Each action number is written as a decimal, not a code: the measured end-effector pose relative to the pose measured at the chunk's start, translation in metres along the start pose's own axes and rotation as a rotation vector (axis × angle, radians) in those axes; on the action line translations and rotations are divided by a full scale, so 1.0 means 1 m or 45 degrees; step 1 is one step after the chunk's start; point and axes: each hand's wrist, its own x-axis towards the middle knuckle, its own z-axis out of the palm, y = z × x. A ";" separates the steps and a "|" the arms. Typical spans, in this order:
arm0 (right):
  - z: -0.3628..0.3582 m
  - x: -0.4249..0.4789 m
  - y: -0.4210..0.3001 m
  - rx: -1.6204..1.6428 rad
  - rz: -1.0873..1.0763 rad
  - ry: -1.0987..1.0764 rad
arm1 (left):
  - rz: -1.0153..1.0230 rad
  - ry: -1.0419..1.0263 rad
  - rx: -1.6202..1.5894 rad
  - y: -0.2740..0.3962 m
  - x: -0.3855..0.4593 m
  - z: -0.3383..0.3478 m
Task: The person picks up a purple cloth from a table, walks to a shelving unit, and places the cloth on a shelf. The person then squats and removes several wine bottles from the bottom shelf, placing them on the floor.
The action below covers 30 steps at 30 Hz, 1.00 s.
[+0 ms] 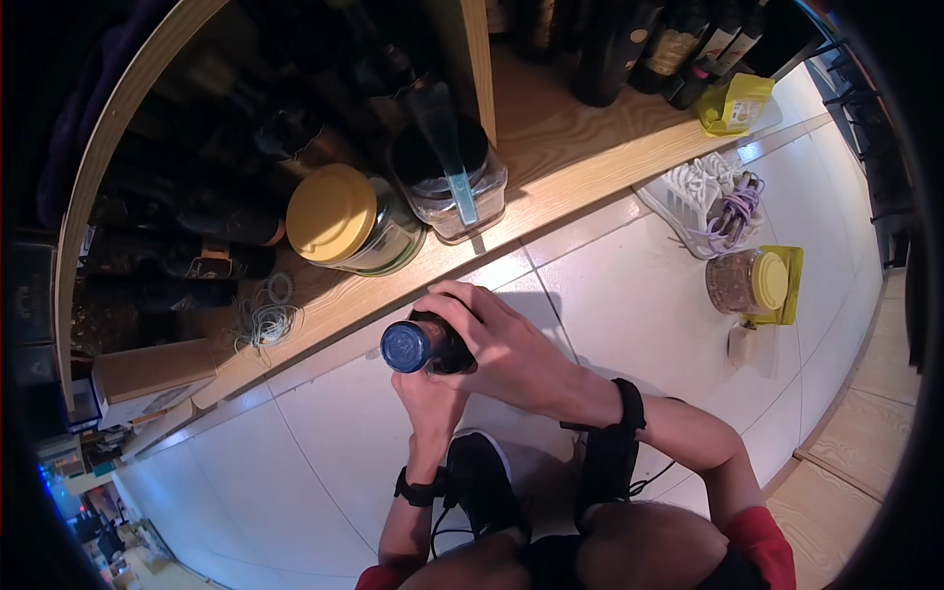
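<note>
A dark bottle [453, 357] with a blue capsule [405, 347] over its top is held between my two hands above the tiled floor. Its neck end faces the camera, tilted to the left. My right hand [501, 343] wraps over the bottle's body from the right, hiding most of it. From below, my left hand [434, 405] grips it near the neck; several of its fingers are hidden. Just beyond the hands is the shelf's front edge, where a clear jar with a yellow lid [332, 214] stands beside a clear plastic container [468, 214] with a blue-green handled tool on it.
Dark bottles [228, 214] crowd the left compartment; more bottles [612, 55] stand at upper right. White cord [269, 321] and a cardboard box [155, 372] sit on the shelf. A white sneaker [693, 203], a yellow-lidded jar [737, 280] and a yellow-green pouch [791, 284] are on the floor.
</note>
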 end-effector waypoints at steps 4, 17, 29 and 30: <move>0.002 0.002 0.002 0.002 -0.004 -0.019 | -0.048 -0.032 0.013 -0.004 0.002 -0.002; 0.003 0.004 0.004 -0.004 0.044 -0.083 | -0.020 -0.072 0.025 -0.017 0.005 0.001; 0.007 0.006 0.008 -0.033 0.027 -0.059 | -0.020 -0.050 -0.001 -0.016 0.007 0.004; 0.008 0.005 0.009 -0.031 0.019 -0.052 | -0.002 -0.023 -0.015 -0.013 0.008 0.006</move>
